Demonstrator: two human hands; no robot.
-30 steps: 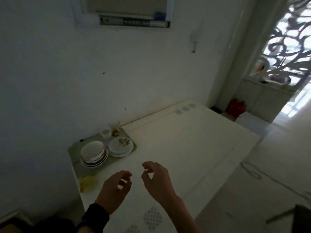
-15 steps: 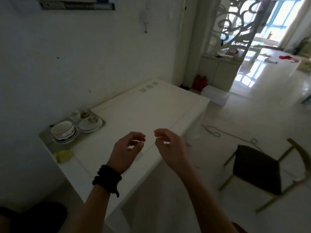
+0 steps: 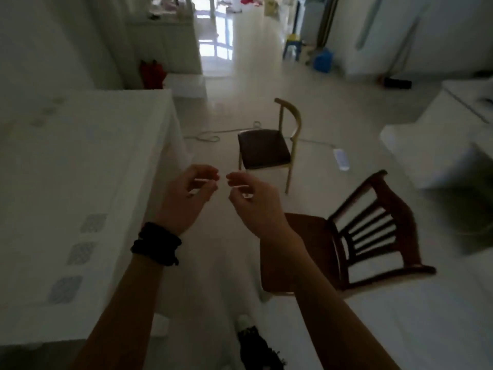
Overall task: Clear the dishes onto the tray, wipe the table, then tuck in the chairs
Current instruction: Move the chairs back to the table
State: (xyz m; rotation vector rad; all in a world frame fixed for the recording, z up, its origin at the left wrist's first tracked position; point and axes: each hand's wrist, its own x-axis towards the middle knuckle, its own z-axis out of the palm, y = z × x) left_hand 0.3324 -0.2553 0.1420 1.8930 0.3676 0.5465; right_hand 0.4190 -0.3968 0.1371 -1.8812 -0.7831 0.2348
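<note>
The white table (image 3: 80, 169) fills the left side; the tray and dishes are out of view. A dark wooden slat-back chair (image 3: 373, 231) stands pulled out at the right, close to me. Farther off, a light-framed chair with a dark seat (image 3: 264, 150) stands alone on the floor, away from the table. My left hand (image 3: 190, 193), with a black band at the wrist, and my right hand (image 3: 253, 198) hang in the air close together, past the table's edge. Their fingers are loosely curled and hold nothing.
A white cable and a power strip (image 3: 341, 159) lie on the floor behind the far chair. A white box (image 3: 186, 85) and a red object (image 3: 151, 74) sit past the table's end. White furniture (image 3: 440, 145) stands at the right. My dark slipper (image 3: 256, 345) shows below.
The view has swung right, from the tray and dishes by the wall to the chairs and open floor. Both hands stayed raised, close together and empty.
</note>
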